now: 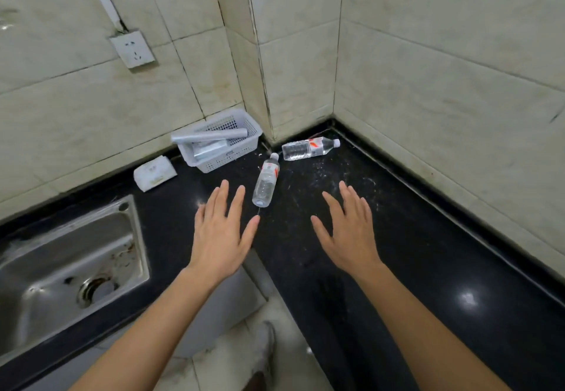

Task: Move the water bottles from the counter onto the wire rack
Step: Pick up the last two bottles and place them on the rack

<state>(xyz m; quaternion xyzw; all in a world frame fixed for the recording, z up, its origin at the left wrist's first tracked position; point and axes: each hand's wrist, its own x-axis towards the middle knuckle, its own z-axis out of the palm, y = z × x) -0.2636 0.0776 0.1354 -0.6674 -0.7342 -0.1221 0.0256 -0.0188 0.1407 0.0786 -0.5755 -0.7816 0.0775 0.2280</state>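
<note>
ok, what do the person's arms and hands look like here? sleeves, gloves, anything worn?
Both bare: left hand and right hand have no gloves, rings or watch visible. Forearms are uncovered right to the frame edge, with no sleeves in view. No markings visible on the fingers.

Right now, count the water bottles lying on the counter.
2. One water bottle lies just beyond the left hand, cap toward the basket. The other water bottle lies in the corner by the wall. Neither is held. None appears hidden.

Beige tiled walls (428,54) corner a glossy black counter (428,253).
</note>
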